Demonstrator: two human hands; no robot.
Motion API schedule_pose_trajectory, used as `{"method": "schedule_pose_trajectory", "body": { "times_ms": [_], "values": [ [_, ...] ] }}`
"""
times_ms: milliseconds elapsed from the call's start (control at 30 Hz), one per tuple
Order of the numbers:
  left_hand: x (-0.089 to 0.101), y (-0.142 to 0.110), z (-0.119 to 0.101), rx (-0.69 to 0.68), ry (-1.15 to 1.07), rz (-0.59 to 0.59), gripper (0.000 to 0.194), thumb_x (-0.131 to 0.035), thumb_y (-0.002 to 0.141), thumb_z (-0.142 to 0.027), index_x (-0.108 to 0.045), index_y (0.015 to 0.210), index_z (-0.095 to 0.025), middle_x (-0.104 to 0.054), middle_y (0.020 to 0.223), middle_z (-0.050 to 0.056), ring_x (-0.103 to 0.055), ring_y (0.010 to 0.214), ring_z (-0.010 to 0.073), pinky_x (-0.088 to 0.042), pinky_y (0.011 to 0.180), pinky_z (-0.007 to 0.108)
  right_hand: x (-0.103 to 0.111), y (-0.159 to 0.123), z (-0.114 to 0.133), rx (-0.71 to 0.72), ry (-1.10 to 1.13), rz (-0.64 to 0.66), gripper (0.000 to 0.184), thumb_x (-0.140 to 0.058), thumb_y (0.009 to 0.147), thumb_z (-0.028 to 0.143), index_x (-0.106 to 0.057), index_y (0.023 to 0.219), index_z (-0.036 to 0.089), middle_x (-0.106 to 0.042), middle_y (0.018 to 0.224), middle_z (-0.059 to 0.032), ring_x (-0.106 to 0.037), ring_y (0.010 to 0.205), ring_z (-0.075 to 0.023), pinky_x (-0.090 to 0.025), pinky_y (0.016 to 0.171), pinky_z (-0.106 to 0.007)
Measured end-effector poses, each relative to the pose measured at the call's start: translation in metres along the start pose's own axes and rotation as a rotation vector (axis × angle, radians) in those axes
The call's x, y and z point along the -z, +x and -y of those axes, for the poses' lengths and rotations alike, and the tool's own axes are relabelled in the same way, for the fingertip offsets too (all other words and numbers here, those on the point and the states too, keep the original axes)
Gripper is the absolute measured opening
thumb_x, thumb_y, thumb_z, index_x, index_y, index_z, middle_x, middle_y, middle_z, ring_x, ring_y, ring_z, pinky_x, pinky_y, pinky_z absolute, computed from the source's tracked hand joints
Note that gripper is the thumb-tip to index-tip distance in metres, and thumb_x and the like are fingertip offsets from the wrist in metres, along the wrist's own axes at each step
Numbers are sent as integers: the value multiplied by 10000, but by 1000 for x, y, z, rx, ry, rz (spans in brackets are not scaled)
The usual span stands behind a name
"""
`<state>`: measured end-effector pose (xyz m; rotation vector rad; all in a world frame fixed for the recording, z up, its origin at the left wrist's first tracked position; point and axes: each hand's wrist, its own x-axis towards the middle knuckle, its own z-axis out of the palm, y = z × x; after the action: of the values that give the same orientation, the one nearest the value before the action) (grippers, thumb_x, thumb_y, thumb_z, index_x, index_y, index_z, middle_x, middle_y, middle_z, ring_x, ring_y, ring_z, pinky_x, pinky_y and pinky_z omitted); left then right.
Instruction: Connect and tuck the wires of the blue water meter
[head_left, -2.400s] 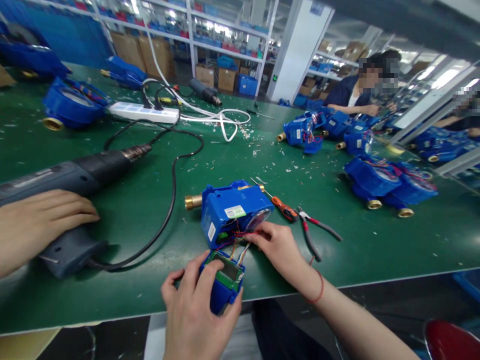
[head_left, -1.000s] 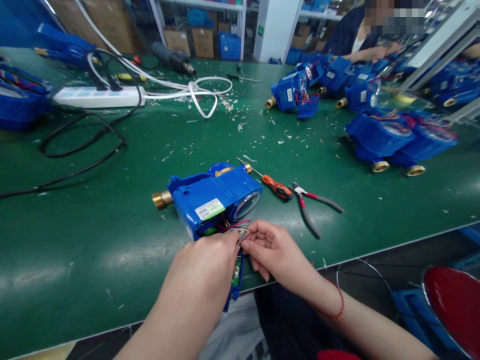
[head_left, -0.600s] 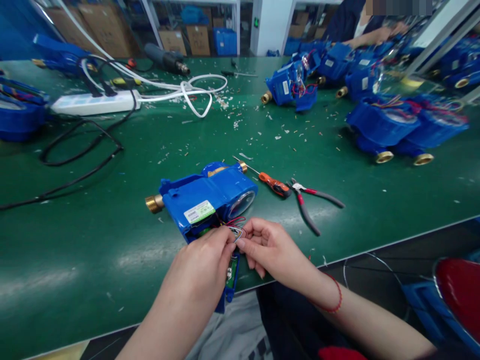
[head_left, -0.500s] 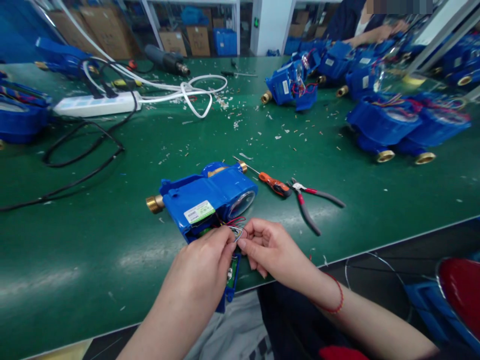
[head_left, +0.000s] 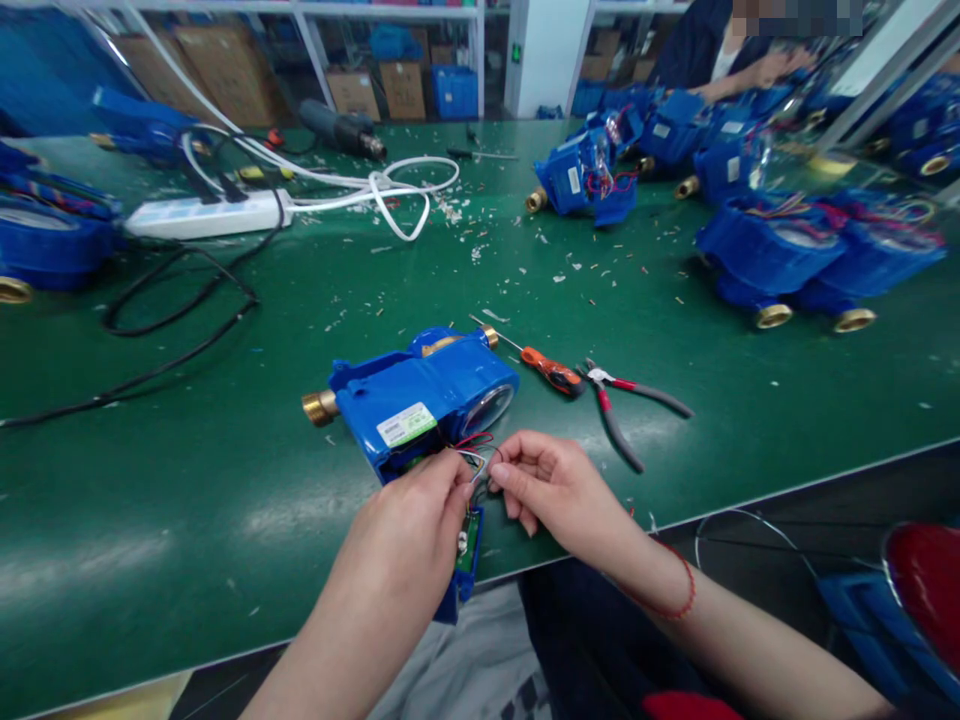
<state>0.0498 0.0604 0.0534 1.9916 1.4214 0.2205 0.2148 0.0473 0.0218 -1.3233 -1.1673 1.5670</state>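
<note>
Blue meter (head_left: 427, 385) lay on green bench (head_left: 187, 450), label up, brass fitting at each end. Wires (head_left: 475, 458) ran out its near side. L hand (head_left: 409, 510), near side of meter: thumb & index pinched together on wires, no visible gap; other fingers mostly hidden. R hand (head_left: 551, 485), near meter's window end: thumb & index closed on thin dark wire (head_left: 500, 452), remaining fingers loosely curled. PCB (head_left: 469, 545) in blue cover (head_left: 448, 607), near side of meter, partly behind L hand. Screwdriver (head_left: 551, 372) just R of meter; cutters (head_left: 606, 378), handles spread, further R of meter. Power strip (head_left: 210, 213) beyond meter, to L; heat gun (head_left: 341, 128) far beyond meter. Other units (head_left: 772, 245) well R of meter.
</note>
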Motion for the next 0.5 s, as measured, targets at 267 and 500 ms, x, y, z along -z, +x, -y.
{"method": "schedule_pose_trajectory", "body": {
  "times_ms": [267, 500],
  "values": [
    [-1, 1, 0, -1, -4, 16, 221, -382, 934, -212, -511, 755, -225, -613, 744, 24, -517, 606, 179, -343, 585, 300, -2, 1, 2, -27, -94, 102, 79, -622, 784, 223, -624, 746, 154, -516, 527, 52, -462, 451, -66, -354, 391, -151],
    [0, 0, 0, 29, 31, 32, 206, -391, 931, -194, -511, 766, -225, -626, 757, 23, -541, 631, 187, -349, 608, 309, 3, -6, -2, -32, -153, 33, 68, -589, 830, 200, -605, 776, 162, -505, 519, 59, -457, 430, -66, -352, 378, -148]
  ]
}}
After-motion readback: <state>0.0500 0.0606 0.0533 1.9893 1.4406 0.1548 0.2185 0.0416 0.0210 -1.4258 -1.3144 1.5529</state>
